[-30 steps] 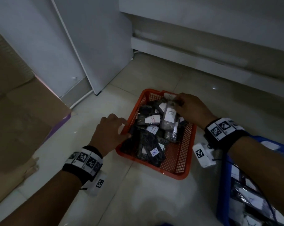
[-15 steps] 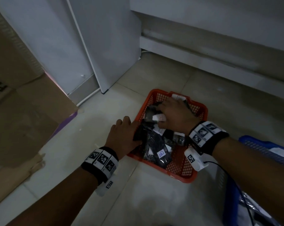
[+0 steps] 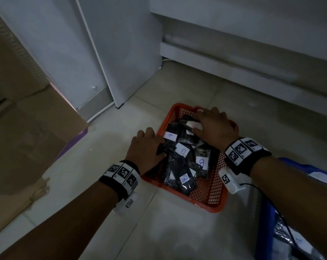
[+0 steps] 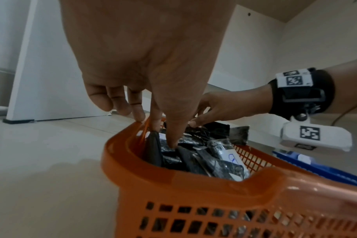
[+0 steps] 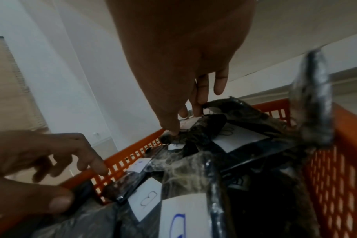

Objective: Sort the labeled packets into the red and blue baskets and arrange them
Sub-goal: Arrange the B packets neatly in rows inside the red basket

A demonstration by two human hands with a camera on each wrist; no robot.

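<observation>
Left wrist view: left hand (image 4: 145,53) over the near-left rim of the red basket (image 4: 194,180), fingers (image 4: 137,111) a little spread and pointing down, thumb tip pressing on a dark packet (image 4: 169,148) just inside the rim, other fingertips touching the rim edge. No curl around anything visible.

Right wrist view: right hand (image 5: 185,53) lowered on the far part of the pile, thumb and fingers (image 5: 198,103) closing together on a dark packet (image 5: 196,133) with a small white label; seems a pinch, but partly hidden by the palm.

Under and between both sets of fingertips: heap of black labeled packets (image 3: 183,162) filling the red basket (image 3: 211,199), white labels marked with a blue letter "B" facing up (image 3: 182,151). One packet (image 5: 312,103) standing upright against the basket wall, right of the right fingers.

Farther out, beside the right wrist: blue basket (image 3: 267,222), touching or almost touching the red one, more packets inside. Left of the left hand: pale tiled floor (image 3: 106,143), then a cardboard box (image 3: 27,132). Beyond the fingertips: white panels (image 3: 121,53) and a wall.
</observation>
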